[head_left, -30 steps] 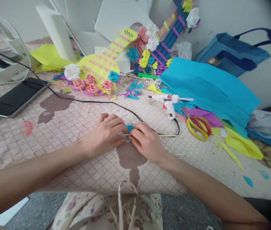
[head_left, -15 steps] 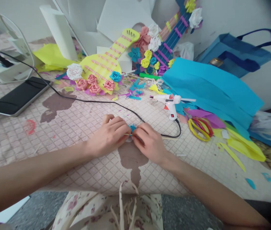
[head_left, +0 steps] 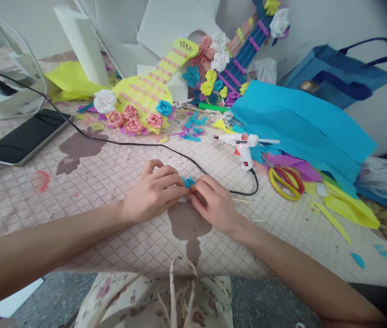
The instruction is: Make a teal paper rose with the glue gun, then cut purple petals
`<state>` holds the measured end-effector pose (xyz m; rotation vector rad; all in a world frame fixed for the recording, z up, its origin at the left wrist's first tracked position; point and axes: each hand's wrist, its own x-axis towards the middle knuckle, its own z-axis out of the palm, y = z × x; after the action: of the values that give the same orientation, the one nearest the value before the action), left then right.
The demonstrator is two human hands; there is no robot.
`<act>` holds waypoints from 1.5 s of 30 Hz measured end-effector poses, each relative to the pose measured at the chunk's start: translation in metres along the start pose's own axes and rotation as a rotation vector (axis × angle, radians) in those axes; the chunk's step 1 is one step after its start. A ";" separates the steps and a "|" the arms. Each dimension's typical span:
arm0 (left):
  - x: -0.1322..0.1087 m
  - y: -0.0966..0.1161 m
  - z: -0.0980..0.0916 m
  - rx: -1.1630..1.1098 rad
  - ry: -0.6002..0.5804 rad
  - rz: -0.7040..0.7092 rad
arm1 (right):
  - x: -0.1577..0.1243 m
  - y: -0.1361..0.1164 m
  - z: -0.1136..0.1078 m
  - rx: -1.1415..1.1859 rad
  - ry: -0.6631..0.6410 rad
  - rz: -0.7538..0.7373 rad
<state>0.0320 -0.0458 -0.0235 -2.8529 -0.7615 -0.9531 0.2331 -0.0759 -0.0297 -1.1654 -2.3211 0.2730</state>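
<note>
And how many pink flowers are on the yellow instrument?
4, low on the yellow instrument: left flower, upper middle flower, lower middle flower, right flower. Others may be hidden.

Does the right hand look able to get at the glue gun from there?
Probably yes: the glue gun lies just beyond the right hand, with only its thin black cord and tablecloth between. However, the fingers seem occupied with the blue paper.
</note>
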 end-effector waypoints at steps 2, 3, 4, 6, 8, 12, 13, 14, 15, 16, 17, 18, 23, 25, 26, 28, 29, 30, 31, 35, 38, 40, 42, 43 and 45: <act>0.001 0.000 -0.001 0.019 -0.011 0.009 | 0.000 0.001 0.000 0.001 -0.004 0.000; 0.001 0.000 -0.001 0.029 -0.015 0.007 | 0.000 0.001 0.000 -0.003 -0.004 -0.001; 0.001 0.000 -0.001 0.037 -0.019 0.001 | 0.000 0.001 0.000 -0.009 -0.002 -0.002; 0.001 0.000 0.000 0.050 -0.023 -0.018 | 0.000 0.002 0.000 -0.023 0.006 -0.008; 0.000 0.000 0.002 0.044 -0.027 -0.037 | 0.000 0.002 0.000 -0.040 0.015 -0.021; -0.001 0.000 0.005 -0.014 -0.035 -0.068 | -0.001 0.001 0.000 -0.113 0.040 -0.059; -0.001 0.000 0.005 -0.028 -0.040 -0.076 | -0.001 0.001 0.000 -0.135 0.045 -0.067; -0.001 0.001 0.005 -0.040 -0.049 -0.084 | -0.001 0.000 0.000 -0.156 0.048 -0.074; -0.001 0.001 0.005 -0.050 -0.061 -0.094 | -0.001 0.000 0.000 -0.172 0.049 -0.079; -0.001 0.002 0.005 -0.060 -0.073 -0.104 | -0.001 0.000 0.000 -0.186 0.048 -0.085; -0.001 0.002 0.005 -0.069 -0.085 -0.113 | -0.002 0.000 0.000 -0.198 0.046 -0.089; -0.001 0.002 0.005 -0.075 -0.094 -0.122 | -0.002 0.000 -0.001 -0.207 0.044 -0.093; 0.000 0.004 0.004 -0.046 -0.083 -0.122 | -0.003 0.000 -0.001 -0.232 0.040 -0.099; 0.001 0.004 0.004 -0.003 -0.070 -0.108 | -0.003 0.000 -0.001 -0.231 0.027 -0.094; 0.001 0.004 0.004 0.019 -0.065 -0.100 | -0.003 -0.001 -0.002 -0.229 0.022 -0.091; 0.002 0.004 0.004 0.051 -0.062 -0.076 | -0.003 -0.001 -0.002 -0.219 0.019 -0.089; 0.002 0.004 0.004 0.061 -0.061 -0.063 | -0.003 -0.002 -0.002 -0.213 0.020 -0.088; 0.002 0.004 0.005 0.068 -0.061 -0.050 | -0.003 -0.002 -0.002 -0.209 0.021 -0.087; 0.002 0.004 0.005 0.072 -0.063 -0.040 | -0.003 -0.002 -0.002 -0.204 0.019 -0.087; 0.002 0.004 0.004 0.081 -0.076 -0.030 | -0.003 -0.001 -0.003 -0.167 0.019 -0.068; 0.001 0.004 0.004 0.089 -0.095 -0.015 | -0.004 -0.001 -0.002 -0.144 0.026 -0.052; 0.001 0.004 0.003 0.087 -0.112 -0.003 | -0.005 -0.002 -0.002 -0.161 0.025 -0.063; 0.001 0.005 0.004 0.079 -0.117 -0.010 | -0.006 -0.002 -0.002 -0.190 0.023 -0.081; 0.002 0.005 0.004 0.074 -0.115 -0.021 | -0.006 -0.003 -0.001 -0.204 0.023 -0.088; 0.002 0.006 0.005 0.062 -0.108 -0.050 | -0.005 -0.003 -0.002 -0.229 0.025 -0.095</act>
<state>0.0388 -0.0492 -0.0257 -2.8629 -0.8593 -0.7716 0.2345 -0.0822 -0.0291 -1.1517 -2.4256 -0.0426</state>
